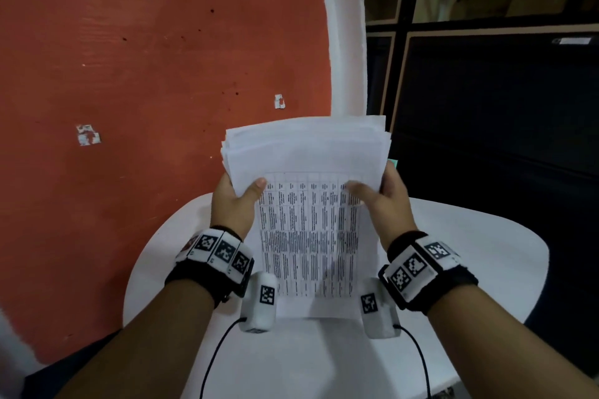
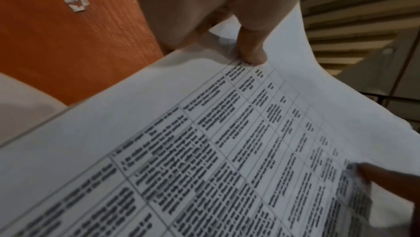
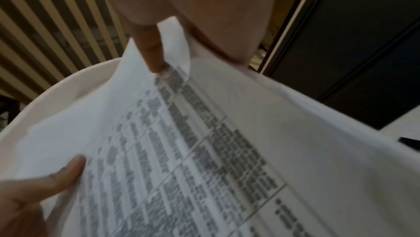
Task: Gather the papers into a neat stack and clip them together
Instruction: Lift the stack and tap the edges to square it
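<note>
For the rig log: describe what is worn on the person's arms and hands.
Forearms are bare, with no sleeves or gloves. The left hand and right hand each have a black wrist strap carrying white blocks printed with black-and-white square codes. A white camera box with a thin black cable hangs under each wrist.

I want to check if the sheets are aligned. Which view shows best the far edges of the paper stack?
The head view: the whole paper stack shows there, held by left hand and right hand, its far edges slightly fanned. Both wrist views show only the printed top sheet up close, blurred, with a thumb pressing it.
</note>
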`<state>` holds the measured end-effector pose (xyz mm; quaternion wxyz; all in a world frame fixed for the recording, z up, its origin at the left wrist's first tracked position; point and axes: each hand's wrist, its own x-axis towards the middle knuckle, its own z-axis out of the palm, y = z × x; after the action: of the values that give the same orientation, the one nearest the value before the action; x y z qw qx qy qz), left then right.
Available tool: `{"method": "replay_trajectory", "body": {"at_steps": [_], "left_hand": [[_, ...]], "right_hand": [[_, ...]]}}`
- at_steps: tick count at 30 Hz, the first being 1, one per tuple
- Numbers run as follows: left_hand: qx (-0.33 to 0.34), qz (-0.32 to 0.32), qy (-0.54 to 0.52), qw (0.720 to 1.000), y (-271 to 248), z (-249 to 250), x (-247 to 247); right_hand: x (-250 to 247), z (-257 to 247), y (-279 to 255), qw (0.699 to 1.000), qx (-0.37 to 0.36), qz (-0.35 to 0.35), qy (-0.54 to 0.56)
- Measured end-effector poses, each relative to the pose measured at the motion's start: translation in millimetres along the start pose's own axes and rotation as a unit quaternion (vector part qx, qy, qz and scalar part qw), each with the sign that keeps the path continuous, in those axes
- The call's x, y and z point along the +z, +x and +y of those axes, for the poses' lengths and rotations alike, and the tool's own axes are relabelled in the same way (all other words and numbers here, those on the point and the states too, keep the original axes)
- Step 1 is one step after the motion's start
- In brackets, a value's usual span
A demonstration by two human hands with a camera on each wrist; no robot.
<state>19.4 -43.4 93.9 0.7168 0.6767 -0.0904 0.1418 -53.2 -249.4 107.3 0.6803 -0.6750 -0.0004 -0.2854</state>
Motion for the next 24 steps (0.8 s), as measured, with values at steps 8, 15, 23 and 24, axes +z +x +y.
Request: {"method": "replay_trajectory", "body": {"at_steps": [8,15,23,24], "left_hand": [[-0.025,-0.038,0.034,0.998,-27.9,-35.6,-5.1],[-0.002,-0.019,-0.008,1.0,-17.1,-22.4,-4.3],[-0.062,-0.02,0.009,0.998,-22.4,-26.7,1.8],[-0.066,-0.007,-0.009,0.998,-20.2,-20.3,2.6]], "right_hand": [[-17.4,67.4,-43.6,0.982,0.121,-0.072,-0.129],[-7.0,45.2,-20.8,0.997,0.062,-0.032,-0.021],[-9.1,64.9,-31.8,0.991,0.112,-0.035,-0.071],[-10.7,60.9,-28.6,0.992,0.101,-0.04,-0.064]]}}
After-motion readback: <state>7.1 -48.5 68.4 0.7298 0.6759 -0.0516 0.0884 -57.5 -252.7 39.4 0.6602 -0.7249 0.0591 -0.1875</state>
